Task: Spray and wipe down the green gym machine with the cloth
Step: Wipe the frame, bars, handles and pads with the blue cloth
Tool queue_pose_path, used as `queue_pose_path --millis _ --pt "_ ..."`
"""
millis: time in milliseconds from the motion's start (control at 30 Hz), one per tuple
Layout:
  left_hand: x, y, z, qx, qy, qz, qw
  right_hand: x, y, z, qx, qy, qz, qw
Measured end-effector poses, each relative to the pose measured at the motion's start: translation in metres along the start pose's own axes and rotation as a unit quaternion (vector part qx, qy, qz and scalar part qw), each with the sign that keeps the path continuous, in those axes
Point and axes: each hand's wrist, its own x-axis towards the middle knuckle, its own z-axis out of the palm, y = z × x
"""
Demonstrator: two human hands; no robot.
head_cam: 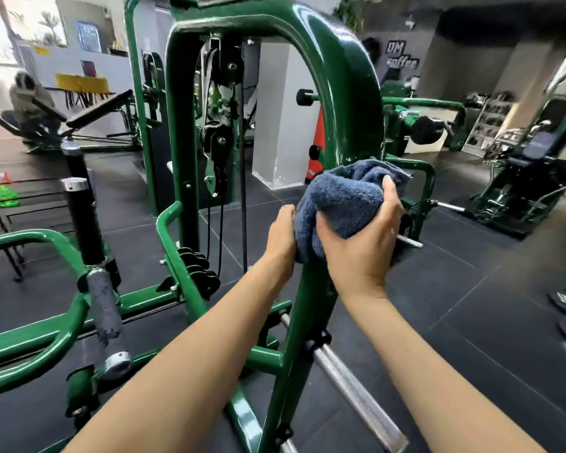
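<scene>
Where the arched tube of the green gym machine [347,93] comes down into its right-side upright, a bunched blue cloth [343,197] is wrapped against it. That upright's long axis runs near vertical, leaning slightly as it descends toward the floor [471,289]. Both hands hold the cloth: the left hand [283,237] grips its left edge, the right hand [365,233] curls round its front.
</scene>
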Motion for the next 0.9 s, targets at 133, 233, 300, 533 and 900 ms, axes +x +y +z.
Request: queue_pose_path --millis 133,233,300,533,900 --pt "-0.006 -0.015 -0.005 -0.037 -0.033 -0.012 0.999 -0.035 0.028 0.001 -0.051 -0.065 0.026 0.996" --pt "-0.009 -0.013 -0.006 -0.066 -0.071 0.003 0.995 -0.045 0.036 -0.003 -0.050 -0.077 0.061 0.994" --pt "-0.006 -0.012 -0.005 -0.051 -0.063 0.017 0.997 -0.028 0.027 -0.006 -0.037 -0.046 0.045 0.997" --pt "0.006 -0.018 -0.005 -0.023 -0.084 0.044 0.995 0.111 -0.056 0.004 -0.038 0.018 -0.080 0.996" --pt "0.009 -0.029 0.004 -0.055 -0.027 0.069 0.996 0.127 -0.053 0.014 -0.092 -0.003 -0.143 0.985"
